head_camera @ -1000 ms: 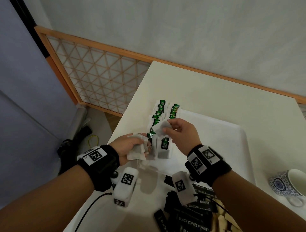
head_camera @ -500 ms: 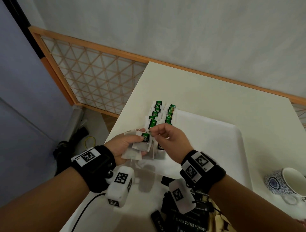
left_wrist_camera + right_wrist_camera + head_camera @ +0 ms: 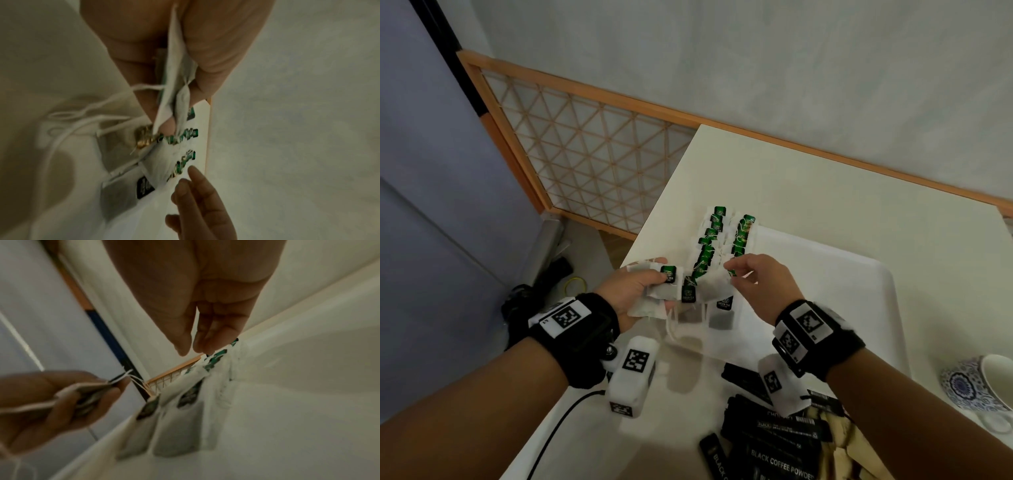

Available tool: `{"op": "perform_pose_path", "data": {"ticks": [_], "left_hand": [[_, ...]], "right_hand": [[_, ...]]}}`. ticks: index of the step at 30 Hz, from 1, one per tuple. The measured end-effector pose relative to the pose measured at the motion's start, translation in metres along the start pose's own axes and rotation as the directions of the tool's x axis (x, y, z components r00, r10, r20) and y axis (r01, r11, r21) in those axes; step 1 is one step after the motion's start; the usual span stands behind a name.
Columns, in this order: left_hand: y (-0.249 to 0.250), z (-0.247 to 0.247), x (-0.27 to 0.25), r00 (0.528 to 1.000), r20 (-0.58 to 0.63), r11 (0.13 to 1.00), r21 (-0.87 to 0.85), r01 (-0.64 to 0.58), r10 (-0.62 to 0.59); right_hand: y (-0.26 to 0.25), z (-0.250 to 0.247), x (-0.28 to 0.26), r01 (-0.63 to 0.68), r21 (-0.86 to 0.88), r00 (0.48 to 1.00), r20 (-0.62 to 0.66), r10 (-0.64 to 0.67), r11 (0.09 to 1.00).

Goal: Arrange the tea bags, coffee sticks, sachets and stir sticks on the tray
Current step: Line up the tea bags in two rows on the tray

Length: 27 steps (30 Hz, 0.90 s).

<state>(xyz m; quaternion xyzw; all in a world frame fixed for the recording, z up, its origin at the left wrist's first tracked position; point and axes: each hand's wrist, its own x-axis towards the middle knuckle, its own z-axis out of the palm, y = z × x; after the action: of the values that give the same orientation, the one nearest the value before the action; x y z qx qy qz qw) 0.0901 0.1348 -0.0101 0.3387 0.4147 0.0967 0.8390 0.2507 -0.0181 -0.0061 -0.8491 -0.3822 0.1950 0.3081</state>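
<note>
My left hand [image 3: 650, 284] grips a small bundle of tea bags [image 3: 664, 294] with green tags, their strings dangling; the left wrist view shows the bundle [image 3: 172, 68] squeezed between thumb and fingers. My right hand [image 3: 732, 270] hovers over the near end of two rows of tea bags [image 3: 707, 246] along the left edge of the white tray [image 3: 859, 291]. A tilted tea bag [image 3: 717, 287] lies just under its fingertips. In the right wrist view the right hand [image 3: 191, 350] has thumb and fingers close together with nothing between them.
Black coffee sticks [image 3: 780, 445] and beige sachets [image 3: 839, 431] lie heaped on the table by my right forearm. A blue-patterned cup [image 3: 979, 387] stands at the right edge. The table's left edge drops to the floor beside a wooden lattice screen [image 3: 592, 164].
My right hand pinched a tea bag at the left hand's bundle, carried it right to the near end of the rows and let go. The left hand stayed put.
</note>
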Motion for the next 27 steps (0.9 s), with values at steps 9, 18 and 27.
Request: {"op": "perform_pose_path", "data": {"ticks": [9,18,27], "left_hand": [[0.005,-0.008,-0.002,0.997,-0.07,0.999,0.035,-0.014,0.016],[0.001,-0.007,-0.001,0.999,-0.047,0.999,0.04,0.014,-0.012],[-0.004,-0.007,0.0,0.998,-0.046,0.998,0.059,0.038,-0.035]], "right_hand": [[-0.004,0.013,0.012,-0.022,-0.38,0.984,0.156,0.088,0.925],[-0.008,0.007,0.019,-0.03,-0.192,0.996,0.078,0.045,0.981],[-0.052,-0.021,-0.016,0.138,0.214,0.943,0.27,-0.194,0.967]]}}
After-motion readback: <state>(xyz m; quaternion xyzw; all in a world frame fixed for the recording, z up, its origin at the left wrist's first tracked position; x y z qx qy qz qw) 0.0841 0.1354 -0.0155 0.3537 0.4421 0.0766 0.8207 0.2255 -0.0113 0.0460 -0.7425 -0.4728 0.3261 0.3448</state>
